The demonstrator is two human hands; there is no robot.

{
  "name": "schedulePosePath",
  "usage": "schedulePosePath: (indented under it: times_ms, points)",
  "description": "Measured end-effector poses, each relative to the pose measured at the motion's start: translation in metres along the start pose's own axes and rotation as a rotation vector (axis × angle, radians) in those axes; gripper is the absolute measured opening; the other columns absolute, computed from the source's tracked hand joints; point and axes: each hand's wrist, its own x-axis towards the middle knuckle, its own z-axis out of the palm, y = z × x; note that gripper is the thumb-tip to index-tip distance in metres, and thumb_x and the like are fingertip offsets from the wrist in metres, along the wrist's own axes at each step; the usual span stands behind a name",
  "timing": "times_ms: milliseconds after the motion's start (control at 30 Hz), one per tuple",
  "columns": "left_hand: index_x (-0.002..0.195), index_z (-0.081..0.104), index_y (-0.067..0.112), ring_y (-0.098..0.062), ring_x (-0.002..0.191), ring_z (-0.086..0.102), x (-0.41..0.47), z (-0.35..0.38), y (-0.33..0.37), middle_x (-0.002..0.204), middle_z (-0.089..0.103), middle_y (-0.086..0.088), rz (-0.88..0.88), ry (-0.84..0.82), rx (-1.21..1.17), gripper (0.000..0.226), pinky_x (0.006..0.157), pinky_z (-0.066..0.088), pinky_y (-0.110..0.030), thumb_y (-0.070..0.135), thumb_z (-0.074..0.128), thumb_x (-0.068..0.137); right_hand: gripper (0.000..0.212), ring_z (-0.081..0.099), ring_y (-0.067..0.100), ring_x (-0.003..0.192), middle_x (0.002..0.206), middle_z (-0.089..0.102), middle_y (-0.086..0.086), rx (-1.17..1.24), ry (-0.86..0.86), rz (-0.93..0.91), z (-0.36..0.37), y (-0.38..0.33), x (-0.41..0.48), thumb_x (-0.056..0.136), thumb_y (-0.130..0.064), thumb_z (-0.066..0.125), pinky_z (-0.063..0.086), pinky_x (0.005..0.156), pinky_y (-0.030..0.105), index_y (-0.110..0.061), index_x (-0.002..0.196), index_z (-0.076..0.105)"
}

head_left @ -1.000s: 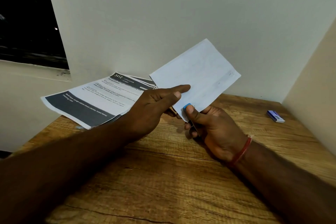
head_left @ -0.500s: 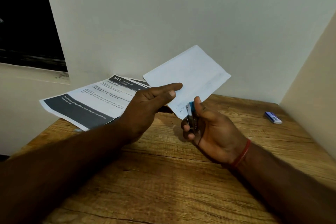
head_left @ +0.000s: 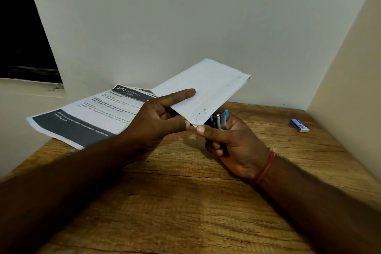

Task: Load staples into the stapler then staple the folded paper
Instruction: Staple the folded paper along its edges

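Paper [head_left: 208, 90], folded, is pinched at its near corner by the left hand [head_left: 156, 121] above the table [head_left: 185, 202]. Just beside that corner, the right hand [head_left: 233, 142] is clenched around the stapler [head_left: 220, 120].

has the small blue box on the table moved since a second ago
No. The small blue box lies at the same spot on the wooden table, near the right wall; its slight shift in the picture matches the head camera's motion.

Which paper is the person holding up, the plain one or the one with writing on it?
The plain white folded paper, pinched in the left hand above the table. The printed sheet with dark bands lies flat behind it.
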Motion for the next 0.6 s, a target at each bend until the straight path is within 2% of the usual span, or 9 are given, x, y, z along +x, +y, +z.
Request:
schedulePosePath:
  times_ms: [100,233,300,367,400,467,533,600]
  points:
    - [0.153,0.068,0.016,-0.041,0.145,0.066,0.0,0.0,0.001,0.145,0.077,-0.017,-0.001,0.001,-0.006,0.081,0.127,0.046,-0.062,-0.002,0.087,0.077,0.066,0.042,0.009,0.057,0.132,0.076,0.021,-0.037,-0.005,-0.01,0.001,0.0,0.0,0.086,-0.008,0.084,0.036,0.045,0.02,0.001,0.147,0.062]
    - [0.152,0.07,0.017,-0.039,0.136,0.072,0.001,0.0,0.003,0.137,0.079,-0.023,-0.01,0.002,0.021,0.074,0.123,0.051,-0.054,-0.004,0.084,0.083,0.06,0.043,0.008,0.055,0.107,0.079,0.005,-0.064,-0.008,-0.015,-0.002,0.002,0.001,0.09,-0.009,0.084,0.036,0.045,0.021,0.0,0.146,0.064]
    - [0.149,0.073,0.018,-0.03,0.116,0.078,0.0,0.002,0.005,0.116,0.084,-0.027,-0.02,0.001,0.026,0.071,0.117,0.054,-0.05,-0.002,0.09,0.082,0.054,0.043,0.008,0.053,0.092,0.077,0.0,-0.083,0.018,-0.014,-0.002,0.002,0.002,0.094,-0.008,0.082,0.034,0.045,0.023,0.001,0.144,0.065]
    - [0.143,0.077,0.019,-0.019,0.094,0.08,-0.001,0.007,0.008,0.087,0.085,-0.013,-0.019,0.023,0.041,0.061,0.113,0.057,-0.047,0.011,0.089,0.084,0.049,0.042,0.009,0.05,0.073,0.07,-0.004,-0.075,0.07,-0.012,0.0,0.002,0.002,0.097,-0.011,0.079,0.03,0.045,0.025,0.004,0.141,0.066]
    - [0.138,0.079,0.021,-0.018,0.087,0.078,-0.002,0.01,0.009,0.082,0.084,-0.009,-0.022,0.048,0.061,0.054,0.113,0.059,-0.049,0.018,0.088,0.085,0.047,0.04,0.011,0.05,0.066,0.065,-0.005,-0.067,0.101,-0.009,0.001,0.002,0.002,0.097,-0.013,0.079,0.028,0.046,0.027,0.006,0.138,0.067]
    - [0.128,0.085,0.023,-0.029,0.089,0.079,-0.002,0.012,0.009,0.092,0.086,-0.012,-0.024,0.087,0.103,0.04,0.112,0.06,-0.058,0.027,0.088,0.088,0.031,0.038,0.014,0.051,0.061,0.06,-0.004,-0.071,0.14,-0.004,0.003,0.001,0.002,0.098,-0.015,0.08,0.026,0.048,0.029,0.003,0.123,0.074]
    - [0.116,0.089,0.02,-0.042,0.098,0.082,-0.002,0.014,0.008,0.107,0.087,-0.017,-0.03,0.101,0.084,0.027,0.107,0.063,-0.062,0.027,0.086,0.091,0.005,0.038,0.015,0.052,0.061,0.06,-0.004,-0.086,0.148,0.004,0.005,0.001,0.0,0.098,-0.014,0.081,0.026,0.047,0.028,-0.01,0.101,0.079]
    - [0.106,0.089,0.016,-0.039,0.099,0.083,-0.002,0.016,0.007,0.111,0.086,-0.016,-0.045,0.115,0.043,0.018,0.102,0.066,-0.061,0.025,0.083,0.093,0.006,0.039,0.013,0.051,0.06,0.061,-0.004,-0.101,0.165,0.015,0.007,0.001,-0.001,0.097,-0.011,0.082,0.028,0.046,0.027,-0.014,0.094,0.078]
